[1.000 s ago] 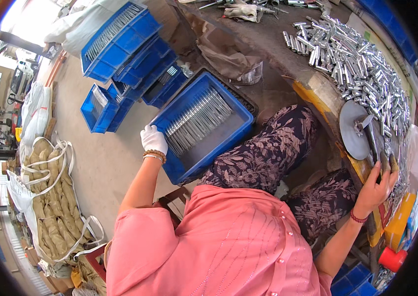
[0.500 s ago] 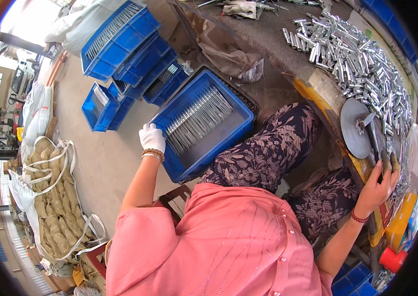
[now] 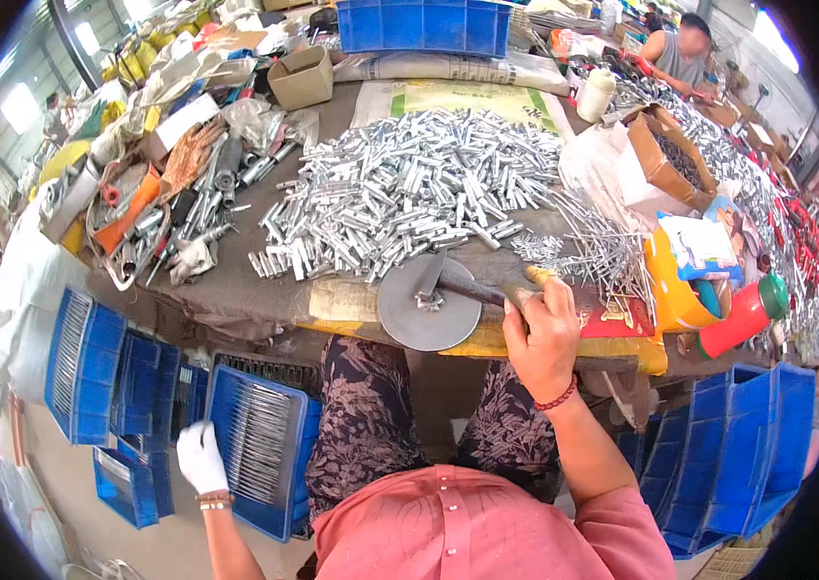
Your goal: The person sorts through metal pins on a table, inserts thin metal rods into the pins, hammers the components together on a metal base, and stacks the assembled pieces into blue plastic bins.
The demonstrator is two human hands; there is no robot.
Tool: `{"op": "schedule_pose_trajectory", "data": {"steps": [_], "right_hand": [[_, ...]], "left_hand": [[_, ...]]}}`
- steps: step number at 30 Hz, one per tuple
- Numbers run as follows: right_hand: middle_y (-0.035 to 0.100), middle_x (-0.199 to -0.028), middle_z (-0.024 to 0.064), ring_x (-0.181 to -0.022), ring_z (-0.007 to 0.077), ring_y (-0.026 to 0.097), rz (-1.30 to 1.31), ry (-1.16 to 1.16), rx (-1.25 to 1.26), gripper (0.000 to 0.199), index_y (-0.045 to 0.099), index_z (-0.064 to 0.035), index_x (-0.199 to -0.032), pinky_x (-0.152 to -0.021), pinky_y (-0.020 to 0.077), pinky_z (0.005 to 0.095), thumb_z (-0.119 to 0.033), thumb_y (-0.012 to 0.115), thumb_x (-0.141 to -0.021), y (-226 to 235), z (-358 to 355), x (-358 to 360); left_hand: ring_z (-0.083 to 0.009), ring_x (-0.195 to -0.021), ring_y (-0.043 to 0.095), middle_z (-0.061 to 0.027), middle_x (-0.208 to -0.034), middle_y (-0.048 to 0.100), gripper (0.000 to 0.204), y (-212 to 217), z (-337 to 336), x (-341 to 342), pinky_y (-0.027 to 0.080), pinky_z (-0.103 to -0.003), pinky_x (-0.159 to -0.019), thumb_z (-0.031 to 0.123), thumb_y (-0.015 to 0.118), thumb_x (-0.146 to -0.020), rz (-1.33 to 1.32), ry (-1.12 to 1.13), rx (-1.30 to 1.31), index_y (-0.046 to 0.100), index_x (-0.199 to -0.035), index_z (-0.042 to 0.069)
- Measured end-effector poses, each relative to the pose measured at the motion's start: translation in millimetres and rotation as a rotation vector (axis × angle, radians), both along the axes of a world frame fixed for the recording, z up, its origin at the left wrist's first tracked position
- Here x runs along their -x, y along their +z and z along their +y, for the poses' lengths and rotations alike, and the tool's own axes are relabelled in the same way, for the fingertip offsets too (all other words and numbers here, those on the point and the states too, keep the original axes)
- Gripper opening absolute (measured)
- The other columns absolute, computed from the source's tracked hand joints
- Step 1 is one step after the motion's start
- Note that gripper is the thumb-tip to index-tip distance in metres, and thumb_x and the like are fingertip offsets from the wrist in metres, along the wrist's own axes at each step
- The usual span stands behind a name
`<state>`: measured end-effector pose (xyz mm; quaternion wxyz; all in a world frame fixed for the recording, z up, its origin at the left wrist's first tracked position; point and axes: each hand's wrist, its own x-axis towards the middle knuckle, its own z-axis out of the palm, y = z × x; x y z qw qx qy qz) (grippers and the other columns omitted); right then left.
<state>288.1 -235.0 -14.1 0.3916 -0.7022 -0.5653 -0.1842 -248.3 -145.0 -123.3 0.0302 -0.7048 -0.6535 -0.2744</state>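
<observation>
My right hand (image 3: 543,329) is closed round the handle of a hammer (image 3: 468,286), which lies slanting over a round grey metal disc (image 3: 434,333) at the bench's front edge. The hammer's head rests on or just over the disc, beside a few small metal bits. A large heap of short silvery metal tubes (image 3: 409,193) lies behind the disc. My left hand (image 3: 201,460), in a white glove, is low at the left edge of a blue crate (image 3: 301,425) holding a row of thin metal rods (image 3: 260,435). Its fingers look curled in; anything between them is hidden.
More blue crates (image 3: 90,358) stand stacked at the left, others (image 3: 738,454) at the right. Loose thin rods (image 3: 613,251), a yellow container (image 3: 672,280) and a red bottle (image 3: 731,329) lie right of the heap. Tools and cloths crowd the bench's left. Another person (image 3: 680,58) sits far right.
The view has swung from the crate at the left round to the bench. My left hand stays near the crate's edge, and my right hand is still at the hammer handle.
</observation>
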Motion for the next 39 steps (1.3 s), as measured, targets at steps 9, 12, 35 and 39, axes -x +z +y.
{"op": "schedule_pose_trajectory", "data": {"steps": [9, 12, 35, 39], "right_hand": [[0.067, -0.1, 0.0156, -0.091, 0.0326, 0.064, -0.174, -0.109, -0.047, 0.01, 0.066, -0.005, -0.083, -0.077, 0.053, 0.0443, -0.015, 0.065, -0.082, -10.6, -7.3, -12.0], [0.059, -0.098, 0.0137, -0.095, 0.032, 0.062, -0.079, -0.049, -0.166, 0.011, 0.061, -0.0046, -0.085, -0.081, 0.0529, 0.0438, -0.014, 0.066, -0.082, -21.4, 7.1, 8.1], [0.06, -0.092, 0.0124, -0.084, 0.0308, 0.062, -0.029, -0.056, -0.22, 0.016, 0.064, -0.0069, -0.086, -0.072, 0.0506, 0.0445, -0.021, 0.066, -0.079, -7.6, -1.0, -2.2], [0.061, -0.09, 0.0131, -0.082, 0.0313, 0.063, -0.024, -0.042, -0.264, 0.016, 0.065, -0.0057, -0.087, -0.069, 0.0518, 0.0444, -0.02, 0.065, -0.08, -12.7, 0.6, -4.6]], "left_hand": [[-0.0364, -0.11, 0.066, -0.0198, -0.114, 0.072, 0.028, 136.3, 63.0, -300.5, 0.05, -0.041, -0.1, 0.007, 0.074, -0.086, -0.293, -0.667, 0.089, 0.071, -0.113, -0.002], [-0.0393, -0.121, 0.06, -0.0209, -0.138, 0.062, 0.043, 162.6, 45.2, -319.5, 0.043, -0.048, -0.109, 0.033, 0.057, -0.103, 0.031, -0.741, 0.151, 0.066, -0.132, 0.002], [-0.0427, -0.099, 0.069, -0.0233, -0.113, 0.071, 0.04, 137.1, 71.8, -327.5, 0.055, -0.049, -0.089, 0.026, 0.068, -0.092, 0.249, -0.715, -0.063, 0.068, -0.123, 0.002], [-0.0419, -0.099, 0.07, -0.0223, -0.11, 0.072, 0.035, 128.7, 74.4, -329.9, 0.056, -0.047, -0.088, 0.025, 0.067, -0.093, 0.169, -0.68, -0.11, 0.068, -0.12, 0.003]]}}
